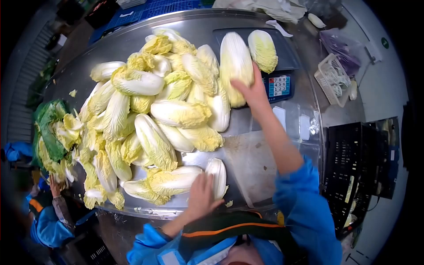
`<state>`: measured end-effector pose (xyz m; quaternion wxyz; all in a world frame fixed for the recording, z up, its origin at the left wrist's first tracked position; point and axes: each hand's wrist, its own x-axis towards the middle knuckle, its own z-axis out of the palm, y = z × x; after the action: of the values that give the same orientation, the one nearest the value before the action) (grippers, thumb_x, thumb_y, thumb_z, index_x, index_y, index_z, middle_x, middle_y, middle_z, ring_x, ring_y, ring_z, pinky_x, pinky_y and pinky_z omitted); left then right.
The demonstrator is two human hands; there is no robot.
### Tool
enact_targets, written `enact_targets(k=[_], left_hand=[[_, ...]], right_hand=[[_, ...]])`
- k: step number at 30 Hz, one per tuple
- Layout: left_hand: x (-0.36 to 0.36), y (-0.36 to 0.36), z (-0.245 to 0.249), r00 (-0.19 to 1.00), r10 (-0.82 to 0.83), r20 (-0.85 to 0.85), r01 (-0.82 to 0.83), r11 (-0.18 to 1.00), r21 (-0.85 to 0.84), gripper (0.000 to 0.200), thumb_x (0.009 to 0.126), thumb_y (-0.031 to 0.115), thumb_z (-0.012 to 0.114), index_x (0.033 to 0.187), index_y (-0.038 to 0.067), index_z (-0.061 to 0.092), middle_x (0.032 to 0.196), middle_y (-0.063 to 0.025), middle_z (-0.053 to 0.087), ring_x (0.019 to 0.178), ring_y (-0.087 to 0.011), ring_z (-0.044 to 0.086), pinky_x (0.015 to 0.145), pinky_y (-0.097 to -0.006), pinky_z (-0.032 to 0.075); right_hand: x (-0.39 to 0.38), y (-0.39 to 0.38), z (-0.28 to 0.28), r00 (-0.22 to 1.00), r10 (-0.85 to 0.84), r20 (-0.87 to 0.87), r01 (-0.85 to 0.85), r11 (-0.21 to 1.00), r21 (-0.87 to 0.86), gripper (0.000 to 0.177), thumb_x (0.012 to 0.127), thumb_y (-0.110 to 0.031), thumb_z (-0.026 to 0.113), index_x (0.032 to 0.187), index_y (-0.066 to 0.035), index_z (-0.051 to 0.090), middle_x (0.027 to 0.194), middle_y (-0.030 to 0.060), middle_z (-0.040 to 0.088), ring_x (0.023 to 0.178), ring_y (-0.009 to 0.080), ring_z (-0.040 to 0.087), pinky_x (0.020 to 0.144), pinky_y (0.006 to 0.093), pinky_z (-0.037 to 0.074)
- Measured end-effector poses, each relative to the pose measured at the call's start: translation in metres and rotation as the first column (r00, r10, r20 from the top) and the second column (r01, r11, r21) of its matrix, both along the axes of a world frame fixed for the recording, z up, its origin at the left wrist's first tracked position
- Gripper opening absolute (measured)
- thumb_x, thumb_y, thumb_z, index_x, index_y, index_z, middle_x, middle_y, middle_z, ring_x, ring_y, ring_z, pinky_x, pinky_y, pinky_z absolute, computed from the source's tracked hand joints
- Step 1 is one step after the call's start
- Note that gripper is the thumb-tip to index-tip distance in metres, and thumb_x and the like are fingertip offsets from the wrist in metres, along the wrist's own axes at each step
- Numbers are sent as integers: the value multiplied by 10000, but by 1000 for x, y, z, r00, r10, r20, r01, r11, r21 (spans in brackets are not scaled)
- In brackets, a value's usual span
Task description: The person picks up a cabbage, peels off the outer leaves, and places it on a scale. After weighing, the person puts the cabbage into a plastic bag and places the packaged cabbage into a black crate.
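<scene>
Two hands: right hand [251,90] grips tall cabbage [235,57] on scale [288,59]; left hand [201,195], apparently open-palmed, presses near-edge cabbage [217,171], which may roll off table [194,22].

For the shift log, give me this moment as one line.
left hand: flat on edge cabbage | right hand: on big cabbage on scale | pile: mid-table | co-worker's hand: far left

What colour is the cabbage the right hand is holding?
The napa cabbage is white and pale yellow; head view.
</scene>
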<state>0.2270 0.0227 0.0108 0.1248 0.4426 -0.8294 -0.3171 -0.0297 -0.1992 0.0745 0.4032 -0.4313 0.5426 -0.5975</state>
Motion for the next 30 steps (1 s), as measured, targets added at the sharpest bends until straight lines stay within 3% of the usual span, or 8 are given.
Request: enact_targets(k=[3,7,10,13,15,19,23,30], left_hand=[[-24,29,-23,991,-52,122,59,997,-53,936,639,359,751,1379,65,258,1353,-314,224,1234,-486,246,1003,-555,239],[-32,27,-48,968,32,248,21,978,-208,948,595,272,770,1383,107,268,1371,-295,191,1266,-490,181,1003,-573,218],[-30,6,9,988,132,86,-145,976,164,841,650,128,689,1391,93,293,1405,-265,224,1281,-432,252,1028,-494,258],[3,-16,-6,697,643,-317,138,313,940,849,660,127,676,1400,52,266,1425,-222,238,1307,-314,280,1056,-381,253],[33,-22,23,563,693,-451,388,261,884,882,648,184,699,1396,20,262,1435,-179,248,1295,-233,311,1052,-305,262],[90,-31,96,666,456,-591,-20,802,597,852,610,186,713,1365,46,345,1449,-143,246,1313,-272,283,1071,-379,233],[98,-53,77,885,452,110,-366,823,-433,767,634,96,688,1341,135,393,1439,-202,208,1322,-423,190,1064,-518,184],[114,-60,27,760,538,364,-379,822,-424,706,738,178,660,1365,114,341,1410,-153,300,1333,-394,155,1058,-534,110]], right_hand=[[-32,-74,-26,783,-200,-588,315,944,98,853,688,-368,706,1362,-42,298,1278,256,366,1166,359,412,982,366,348],[-46,-54,-25,947,-191,-258,232,963,140,622,760,-322,649,1266,-20,449,1230,208,485,1169,330,434,976,365,347],[-52,66,-43,681,-176,-711,151,984,-100,529,755,-220,656,1231,-52,496,1251,173,477,1170,327,420,989,400,312],[-73,193,-78,316,115,-942,457,851,258,692,700,-203,651,1332,-120,381,1305,188,406,1231,361,344,1000,454,292],[-108,240,-106,540,330,-774,512,601,613,698,725,-212,674,1334,-72,364,1324,218,396,1227,350,385,1012,429,300],[-162,276,-111,764,-59,-643,448,766,462,621,789,-214,633,1331,-53,374,1312,181,429,1211,273,419,1000,358,327],[-152,184,-25,899,-184,-398,359,829,428,585,817,-205,618,1327,-46,380,1323,164,423,1171,231,438,956,328,359],[-151,-12,16,947,-201,-252,281,897,341,812,747,-353,682,1366,-15,278,1359,232,349,1252,293,365,970,332,346]])
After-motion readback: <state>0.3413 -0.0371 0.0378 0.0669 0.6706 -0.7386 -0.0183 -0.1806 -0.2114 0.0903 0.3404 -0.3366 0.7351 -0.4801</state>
